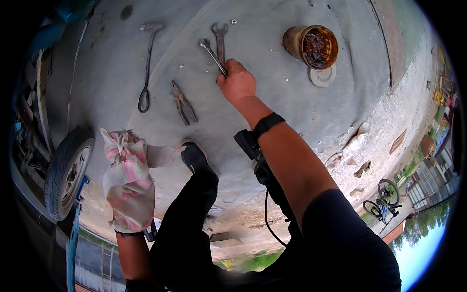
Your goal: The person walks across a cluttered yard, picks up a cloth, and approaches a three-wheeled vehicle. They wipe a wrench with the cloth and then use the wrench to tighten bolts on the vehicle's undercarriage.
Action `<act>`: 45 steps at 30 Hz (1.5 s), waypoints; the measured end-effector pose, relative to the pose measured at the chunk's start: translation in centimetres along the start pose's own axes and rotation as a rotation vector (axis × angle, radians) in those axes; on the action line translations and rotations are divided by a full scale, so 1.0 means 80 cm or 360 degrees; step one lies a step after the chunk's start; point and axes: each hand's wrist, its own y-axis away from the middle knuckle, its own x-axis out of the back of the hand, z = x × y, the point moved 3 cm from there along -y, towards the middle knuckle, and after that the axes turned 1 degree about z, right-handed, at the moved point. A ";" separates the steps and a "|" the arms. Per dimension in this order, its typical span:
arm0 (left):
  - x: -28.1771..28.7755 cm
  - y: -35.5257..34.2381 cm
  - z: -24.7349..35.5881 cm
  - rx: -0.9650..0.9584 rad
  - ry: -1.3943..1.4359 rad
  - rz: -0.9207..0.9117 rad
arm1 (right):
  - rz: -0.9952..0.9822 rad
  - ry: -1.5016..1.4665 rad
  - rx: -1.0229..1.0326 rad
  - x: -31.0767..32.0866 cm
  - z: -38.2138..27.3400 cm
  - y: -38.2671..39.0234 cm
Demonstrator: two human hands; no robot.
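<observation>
My right hand (238, 82) is closed around the lower end of a shiny wrench (210, 52), low over the concrete floor. Just beside it lies a darker open-end wrench (220, 39), its lower end hidden by my fingers. A pale cloth with pink checks (127, 187) drapes over my left forearm and hand; between its folds some fingers of my left hand (124, 155) show, closed on the fabric. Between my hands, pliers (183, 103) rest on the floor with their handles apart. Farther left lies a hammer (149, 63) with a looped handle end.
A tin of dark brown grease (318, 47) stands at the far right beside a pale ring (322, 75). A small nut (234, 21) lies beyond the wrenches. At left is a vehicle wheel (70, 173); my shoe (197, 158) is near the pliers. A bicycle (383, 202) is off to the right.
</observation>
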 end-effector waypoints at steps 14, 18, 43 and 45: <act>0.005 0.004 0.016 -0.0099 -0.0365 0.0057 | -0.0473 0.0203 -0.0327 0.005 -0.005 -0.050; 0.004 -0.003 0.040 -0.0200 -0.0515 0.0144 | -0.0557 0.0000 -0.0039 0.008 -0.013 -0.030; 0.147 0.113 0.218 0.1204 0.2399 -0.0623 | -0.0600 -0.1875 -0.0847 0.403 0.042 0.343; 0.169 0.127 0.217 0.1123 0.2260 -0.0608 | -0.0356 -0.2080 -0.0981 0.447 0.079 0.368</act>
